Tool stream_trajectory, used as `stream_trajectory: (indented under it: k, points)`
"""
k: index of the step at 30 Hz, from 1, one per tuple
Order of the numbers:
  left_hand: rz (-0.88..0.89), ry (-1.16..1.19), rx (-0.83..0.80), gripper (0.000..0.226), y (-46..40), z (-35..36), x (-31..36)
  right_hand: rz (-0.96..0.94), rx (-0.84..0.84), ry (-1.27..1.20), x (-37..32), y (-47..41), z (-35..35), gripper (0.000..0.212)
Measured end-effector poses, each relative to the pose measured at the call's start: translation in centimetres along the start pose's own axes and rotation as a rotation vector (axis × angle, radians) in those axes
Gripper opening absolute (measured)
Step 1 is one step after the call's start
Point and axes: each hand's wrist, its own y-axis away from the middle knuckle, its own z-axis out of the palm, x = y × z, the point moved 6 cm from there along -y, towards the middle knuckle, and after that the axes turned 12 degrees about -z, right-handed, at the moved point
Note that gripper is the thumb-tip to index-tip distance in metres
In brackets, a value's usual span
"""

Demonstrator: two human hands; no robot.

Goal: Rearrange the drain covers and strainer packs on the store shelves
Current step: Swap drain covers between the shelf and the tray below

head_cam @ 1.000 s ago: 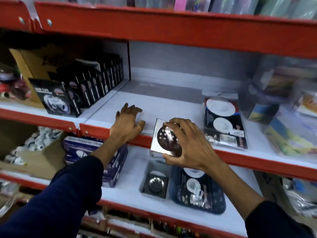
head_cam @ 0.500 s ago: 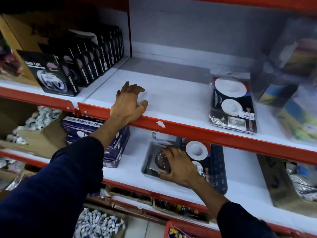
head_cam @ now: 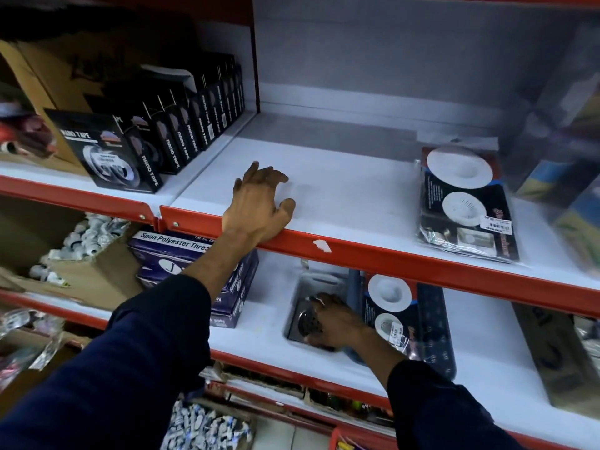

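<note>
A square steel drain cover (head_cam: 300, 321) lies on the lower white shelf, and my right hand (head_cam: 334, 323) rests on top of it with fingers curled over its perforated centre. Touching it on the right is a dark blue strainer pack (head_cam: 418, 319) showing white round strainers. A second strainer pack (head_cam: 464, 203) lies flat on the upper shelf at the right. My left hand (head_cam: 259, 203) sits on the red front edge of the upper shelf (head_cam: 373, 254), fingers spread, holding nothing.
Black nano tape boxes (head_cam: 156, 138) line the upper shelf at left beside a cardboard box. A blue polyester thread box (head_cam: 198, 261) and a carton of white fittings (head_cam: 87, 241) sit on the lower shelf at left. Blurred clear packs (head_cam: 568, 141) stand at right.
My right hand has carried the drain cover down from the upper shelf edge to the lower shelf and now presses it flat there. My left hand has stayed on the shelf edge.
</note>
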Motion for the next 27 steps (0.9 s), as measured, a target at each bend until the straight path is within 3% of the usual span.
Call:
stream_trajectory:
  k: [3,6,8,10,13,17,23,27]
  points:
    - [0.005,-0.009,0.005,0.057,-0.1,0.0,0.0,-0.114,0.285,0.058,-2.1,2.4,-3.9,0.066]
    - [0.005,-0.026,0.005,0.057,-0.1,0.1,-0.1,-0.327,0.672,0.245,-5.0,6.3,-8.8,0.038]
    - [0.007,-0.042,-0.005,0.057,-0.1,0.1,0.0,-0.447,0.959,0.379,-6.5,9.2,-12.4,0.030]
    - [0.011,-0.063,-0.022,0.058,0.2,0.1,0.1,-0.417,1.123,0.400,-6.7,11.2,-16.3,0.034]
    - [0.021,-0.117,-0.058,0.060,0.7,0.3,0.1,-0.173,1.111,0.377,-5.3,12.2,-20.6,0.054]
    - [0.056,-0.166,-0.090,0.057,1.3,0.1,0.9,0.113,0.916,0.361,-1.9,13.0,-22.9,0.072]
    - [0.151,-0.085,-0.073,0.051,2.6,0.7,5.9,0.279,0.821,0.358,2.0,15.6,-23.7,0.074]
    - [0.242,0.150,-0.141,0.049,3.9,2.2,12.2,0.383,0.861,0.248,4.4,19.3,-24.4,0.074]
